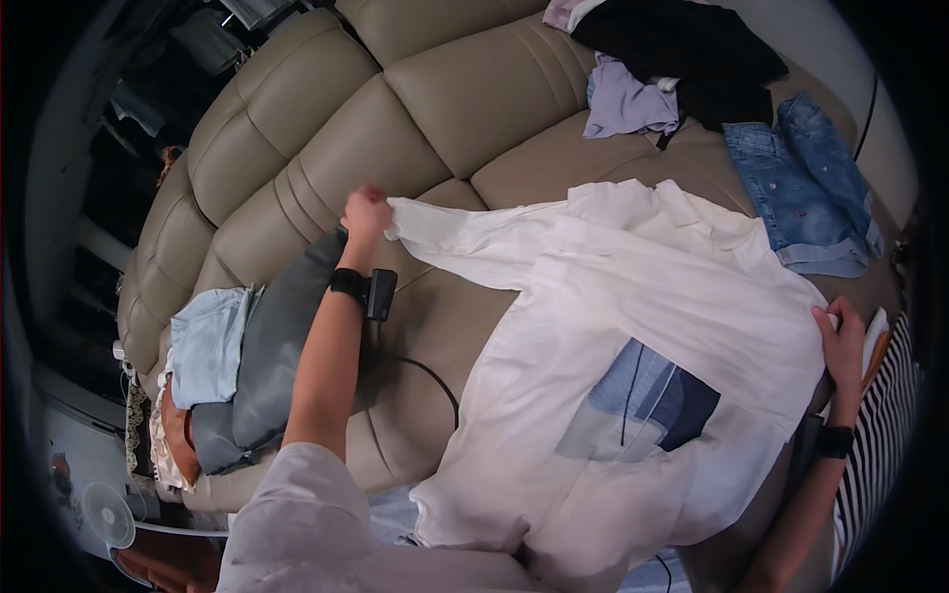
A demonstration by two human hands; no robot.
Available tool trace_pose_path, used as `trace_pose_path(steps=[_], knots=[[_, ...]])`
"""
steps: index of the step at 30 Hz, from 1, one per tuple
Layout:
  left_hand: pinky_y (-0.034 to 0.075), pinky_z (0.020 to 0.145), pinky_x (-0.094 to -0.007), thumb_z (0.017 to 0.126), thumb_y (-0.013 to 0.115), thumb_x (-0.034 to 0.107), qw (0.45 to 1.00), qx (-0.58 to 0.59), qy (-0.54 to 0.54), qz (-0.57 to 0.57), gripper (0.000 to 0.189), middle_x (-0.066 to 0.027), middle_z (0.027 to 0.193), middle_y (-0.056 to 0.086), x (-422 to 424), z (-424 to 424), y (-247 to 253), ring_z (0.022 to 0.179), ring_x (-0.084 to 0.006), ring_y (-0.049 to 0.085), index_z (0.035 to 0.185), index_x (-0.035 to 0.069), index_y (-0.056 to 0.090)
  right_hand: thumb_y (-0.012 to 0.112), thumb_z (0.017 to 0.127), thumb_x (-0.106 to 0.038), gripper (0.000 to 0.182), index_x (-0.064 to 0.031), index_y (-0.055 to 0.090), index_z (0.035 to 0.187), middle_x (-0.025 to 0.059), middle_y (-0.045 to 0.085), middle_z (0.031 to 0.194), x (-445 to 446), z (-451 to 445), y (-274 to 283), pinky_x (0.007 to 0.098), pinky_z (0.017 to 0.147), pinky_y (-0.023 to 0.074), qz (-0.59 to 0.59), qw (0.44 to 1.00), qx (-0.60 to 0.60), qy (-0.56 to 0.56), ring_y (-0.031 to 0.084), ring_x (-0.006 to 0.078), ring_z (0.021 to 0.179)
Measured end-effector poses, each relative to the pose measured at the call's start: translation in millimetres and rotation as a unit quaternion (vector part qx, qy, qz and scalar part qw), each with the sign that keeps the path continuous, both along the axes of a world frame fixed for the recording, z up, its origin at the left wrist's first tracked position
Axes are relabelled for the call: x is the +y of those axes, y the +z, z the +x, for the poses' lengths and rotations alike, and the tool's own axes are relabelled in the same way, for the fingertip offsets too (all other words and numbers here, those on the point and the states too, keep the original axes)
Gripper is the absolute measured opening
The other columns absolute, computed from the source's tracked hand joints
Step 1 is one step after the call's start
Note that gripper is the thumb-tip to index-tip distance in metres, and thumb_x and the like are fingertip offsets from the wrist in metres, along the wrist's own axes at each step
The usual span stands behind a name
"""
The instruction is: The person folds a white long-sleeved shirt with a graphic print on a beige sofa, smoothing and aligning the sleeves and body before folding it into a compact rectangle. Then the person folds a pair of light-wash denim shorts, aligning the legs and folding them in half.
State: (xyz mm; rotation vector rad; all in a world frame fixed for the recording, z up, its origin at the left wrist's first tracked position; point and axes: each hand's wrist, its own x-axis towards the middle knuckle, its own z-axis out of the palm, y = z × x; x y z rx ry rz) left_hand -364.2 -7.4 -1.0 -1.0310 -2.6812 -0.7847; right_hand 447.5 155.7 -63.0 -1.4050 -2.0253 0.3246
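Observation:
A white long-sleeved shirt (511, 393) lies spread across a beige leather sofa, its collar (689, 211) towards the backrest and its hem near my body. On its front is a patchwork panel (652, 404) in several blues, with thin cords over it. My left hand (368, 213) grips the cuff end of one sleeve, which stretches out to the left. At the shirt's right edge, my right hand (841, 345) pinches the white fabric between thumb and fingers. The other sleeve's outline is hard to make out among the folds.
Blue denim shorts (801, 193) lie beyond the collar to the right, near black clothing (682, 52) and a lilac garment (630, 100). A dark grey cushion (285, 341) and folded light-blue cloth (211, 345) sit left on the sofa (415, 437). Striped fabric (882, 437) borders my right arm.

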Motion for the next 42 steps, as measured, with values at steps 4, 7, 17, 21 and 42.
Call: trace_pose_path(steps=[4, 7, 17, 21, 42], knots=[[0.043, 0.107, -0.0565, 0.08, 0.068, 0.021, 0.938, 0.064, -0.055, -0.335, 0.06, -0.0123, 0.14, 0.062, -11.9, -17.4, -14.0, 0.133, -0.0297, 0.057, 0.139, 0.022, 0.06, 0.072, 0.094, -0.023, 0.037, 0.0009, 0.047, 0.081, 0.009, 0.041, 0.07, 1.7, 8.0, -3.4, 0.0337, 0.063, 0.0358, -0.012, 1.0, -0.006, -0.011, 0.039, 0.0174, 0.068], [0.04, 0.108, -0.0617, 0.078, 0.069, 0.023, 0.943, -0.047, -0.191, -0.267, 0.062, -0.0125, 0.138, 0.064, -43.1, -77.2, -29.4, 0.132, -0.0324, 0.058, 0.139, 0.022, 0.061, 0.072, 0.094, -0.024, 0.037, 0.0007, 0.047, 0.082, 0.0092, 0.042, 0.07, 4.4, -1.0, -8.5, 0.034, 0.064, 0.0363, -0.01, 1.0, 0.002, 0.007, 0.04, 0.0179, 0.069], [0.052, 0.071, -0.0327, 0.078, 0.068, 0.024, 0.969, -0.01, -0.188, -0.16, 0.026, -0.011, 0.076, 0.068, -41.9, -47.5, 67.0, 0.077, -0.0211, 0.068, 0.087, 0.0, 0.072, 0.071, 0.095, -0.024, 0.036, -0.0009, 0.046, 0.083, 0.0087, 0.041, 0.071, 6.5, 6.1, -11.9, 0.0342, 0.064, 0.0354, -0.028, 1.0, 0.004, 0.001, 0.039, 0.0181, 0.069], [0.049, 0.068, -0.0298, 0.084, 0.068, 0.02, 0.969, -0.138, -0.181, -0.1, 0.021, -0.0023, 0.077, 0.064, -50.5, -41.1, 138.6, 0.074, -0.0144, 0.062, 0.096, 0.003, 0.071, 0.071, 0.095, -0.022, 0.038, -0.0007, 0.043, 0.079, 0.0084, 0.038, 0.07, 14.4, 19.5, -21.7, 0.0335, 0.064, 0.0343, -0.003, 1.0, 0.016, 0.006, 0.036, 0.018, 0.068], [0.056, 0.076, -0.0356, 0.086, 0.084, 0.035, 0.955, -0.07, -0.144, -0.25, 0.036, -0.0088, 0.09, 0.076, -173.3, -72.9, 123.5, 0.082, -0.0198, 0.07, 0.104, 0.005, 0.078, 0.071, 0.096, -0.022, 0.04, -0.0006, 0.042, 0.08, 0.009, 0.036, 0.071, 23.5, 22.2, -31.4, 0.0344, 0.063, 0.0334, 0.022, 0.999, 0.013, 0.019, 0.036, 0.0186, 0.068]])
